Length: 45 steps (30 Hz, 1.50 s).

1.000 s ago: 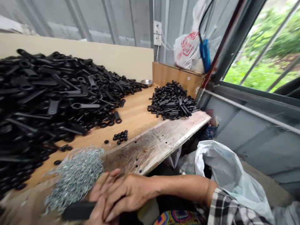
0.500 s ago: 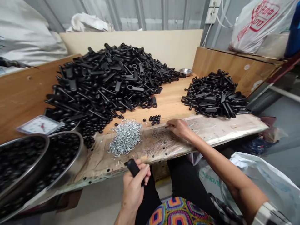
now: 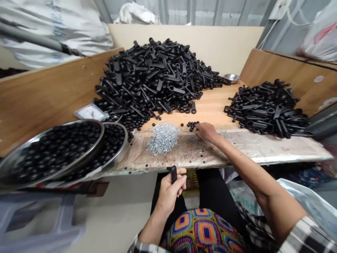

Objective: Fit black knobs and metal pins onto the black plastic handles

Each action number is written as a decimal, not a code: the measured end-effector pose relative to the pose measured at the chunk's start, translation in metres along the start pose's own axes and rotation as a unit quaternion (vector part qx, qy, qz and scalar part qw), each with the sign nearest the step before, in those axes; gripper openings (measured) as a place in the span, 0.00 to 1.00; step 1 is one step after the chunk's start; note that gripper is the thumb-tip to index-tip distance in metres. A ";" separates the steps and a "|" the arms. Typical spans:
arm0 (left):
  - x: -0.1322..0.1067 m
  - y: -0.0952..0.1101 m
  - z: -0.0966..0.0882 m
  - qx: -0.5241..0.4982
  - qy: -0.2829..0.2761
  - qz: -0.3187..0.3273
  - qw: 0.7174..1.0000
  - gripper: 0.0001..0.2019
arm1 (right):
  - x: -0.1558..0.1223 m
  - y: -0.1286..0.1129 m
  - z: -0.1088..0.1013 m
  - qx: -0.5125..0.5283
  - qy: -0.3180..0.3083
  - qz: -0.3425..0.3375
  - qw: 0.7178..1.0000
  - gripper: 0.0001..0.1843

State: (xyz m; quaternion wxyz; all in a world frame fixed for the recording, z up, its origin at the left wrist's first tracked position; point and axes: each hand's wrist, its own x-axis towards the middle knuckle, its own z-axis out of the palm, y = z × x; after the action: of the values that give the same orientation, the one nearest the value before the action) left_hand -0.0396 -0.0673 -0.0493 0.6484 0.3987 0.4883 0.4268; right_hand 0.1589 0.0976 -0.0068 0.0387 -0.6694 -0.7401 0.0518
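Observation:
My left hand point(image 3: 170, 190) is closed around a black plastic handle piece point(image 3: 173, 173), held just below the front edge of the wooden bench point(image 3: 252, 149). My right hand point(image 3: 207, 132) reaches over the bench with its fingers curled at a small cluster of black round caps point(image 3: 193, 124). A heap of small silvery metal pins point(image 3: 162, 137) lies between the two hands. Whether the right fingers hold a cap I cannot make out.
A big pile of black handle pieces point(image 3: 155, 75) fills the back of the bench; a smaller pile point(image 3: 268, 107) lies at the right. Two steel bowls point(image 3: 119, 151) of black caps stand at the left, with a small scale point(image 3: 91, 111) behind. A white bag point(image 3: 308, 200) hangs at my right.
The view has swung left and down. My hands, together at the bench edge a second ago, have parted: the right one reached to the caps, the left stays low with the handle piece.

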 end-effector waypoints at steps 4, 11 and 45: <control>-0.003 -0.001 0.000 -0.060 0.007 0.015 0.998 0.15 | -0.019 0.004 -0.003 0.038 0.009 -0.019 0.999 0.15; -0.009 0.007 0.005 -0.247 -0.129 -0.050 0.959 0.14 | -0.101 0.008 -0.004 0.534 -0.005 -0.016 0.845 0.15; -0.033 -0.022 0.035 0.411 -0.065 0.163 0.895 0.26 | -0.220 -0.003 0.067 0.864 -0.123 0.061 0.484 0.11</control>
State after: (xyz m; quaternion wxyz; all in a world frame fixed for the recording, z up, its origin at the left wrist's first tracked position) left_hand -0.0076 -0.1085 -0.0532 0.3785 0.7304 0.5049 0.2612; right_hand 0.1692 -0.1230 -0.0705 0.5028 -0.3293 -0.2770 0.7497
